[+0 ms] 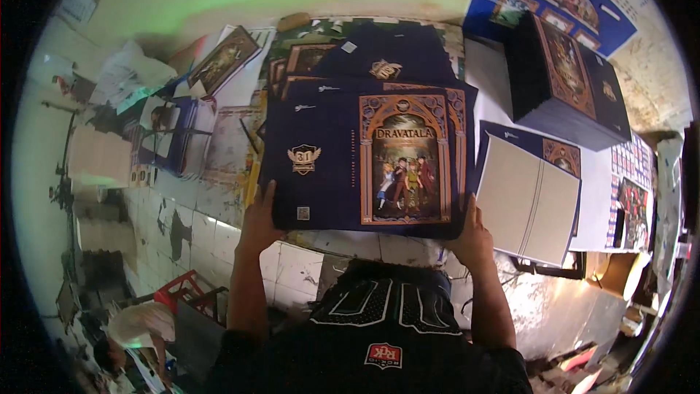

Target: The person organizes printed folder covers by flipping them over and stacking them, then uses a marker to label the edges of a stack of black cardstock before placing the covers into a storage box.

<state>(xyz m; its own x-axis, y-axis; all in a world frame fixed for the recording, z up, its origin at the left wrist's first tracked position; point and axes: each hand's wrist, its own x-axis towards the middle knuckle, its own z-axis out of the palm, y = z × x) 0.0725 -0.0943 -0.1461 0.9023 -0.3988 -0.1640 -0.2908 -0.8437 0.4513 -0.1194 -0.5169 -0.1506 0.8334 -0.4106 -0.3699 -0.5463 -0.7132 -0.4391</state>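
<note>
One printed cover sheet (317, 128): navy, face up before the person at the worktable's near edge, overlapping similar printed sheets (426, 47) behind it.
Front panel (406, 182): a copper-orange ornate frame, a large pale title above costumed figures (the vertical lettering beside it is too fine to read).
Gold emblem (302, 159): winged, with a numeral, left of the panel; a small square code (303, 213) sits below it, a white logo (302, 108) above.
Left hand (259, 226): at the cover's lower left corner, fingers pointing up its edge; whether they pinch it, I cannot tell.
Right hand (474, 239): at the lower right corner, fingers likewise along the edge; a pinch cannot be told.
Grey board (521, 201): to the right, lying over another navy print, marked with parallel lines.
Shirt patch (383, 355): red and white, lettered, on black cloth.
Another person (142, 325): bent over, lower left, in a pale top.
</note>
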